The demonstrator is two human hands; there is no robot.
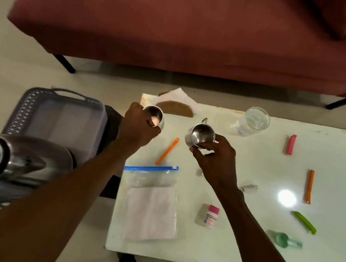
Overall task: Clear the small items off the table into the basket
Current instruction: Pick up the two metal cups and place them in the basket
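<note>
Two steel cups gripped over table [240,245]: left hand [138,129] holds one [154,117], right hand [215,158] other [200,136]; basket [34,107] left.

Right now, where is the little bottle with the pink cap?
In the head view the little bottle lies on its side on the white table, near the front edge, right of the plastic bag and under the right forearm.

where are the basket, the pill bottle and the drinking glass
basket [24,110], head view, on its latticed left wall
pill bottle [212,216], head view, on its label below the pink cap
drinking glass [251,124], head view, on its clear side wall
</note>
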